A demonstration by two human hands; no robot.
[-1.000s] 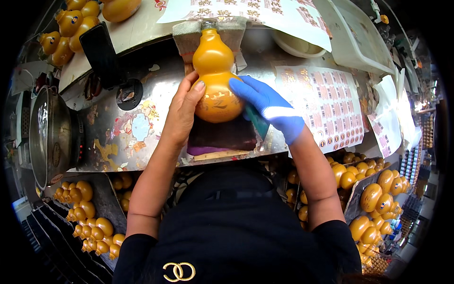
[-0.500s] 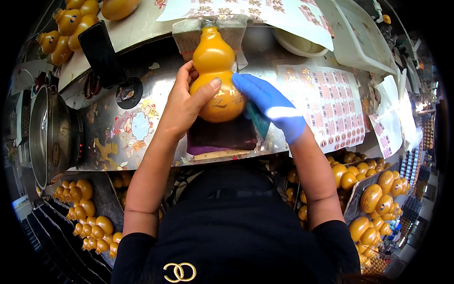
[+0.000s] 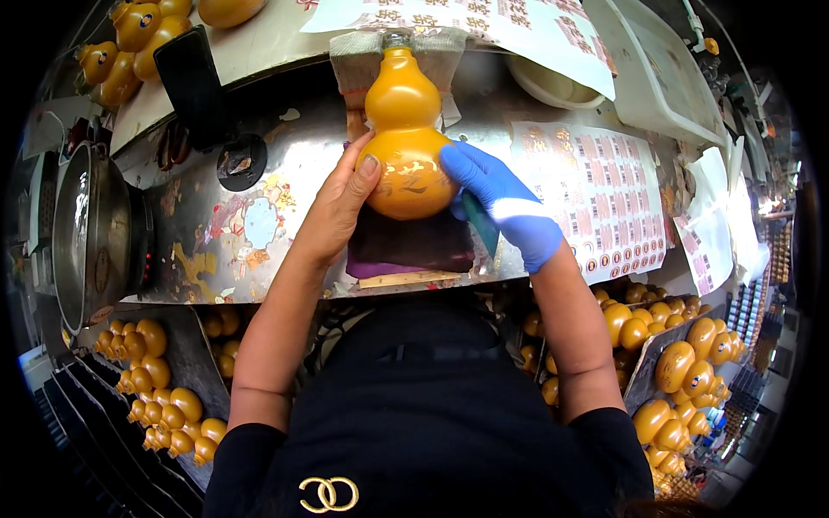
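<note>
A glossy orange gourd-shaped bottle (image 3: 404, 138) lies on a dark purple pad (image 3: 406, 246) on the metal worktable (image 3: 259, 216), its neck pointing away from me. My left hand (image 3: 341, 203), bare, cups the bottle's lower bulb from the left. My right hand (image 3: 501, 203), in a blue glove, presses on the right side of the bulb, where gold lettering shows. A dark green flat tool (image 3: 480, 223) is tucked in the gloved hand's palm.
Decal sheets (image 3: 604, 194) cover the table's right side and back. A black phone (image 3: 192, 86) and more orange gourds (image 3: 129, 43) lie at back left. A steel pot (image 3: 82, 233) stands left. Trays of small gourds (image 3: 164, 397) sit below, both sides.
The left hand has shifted a little on the bulb and the gloved fingers have slid across its right side. The bottle stays in place.
</note>
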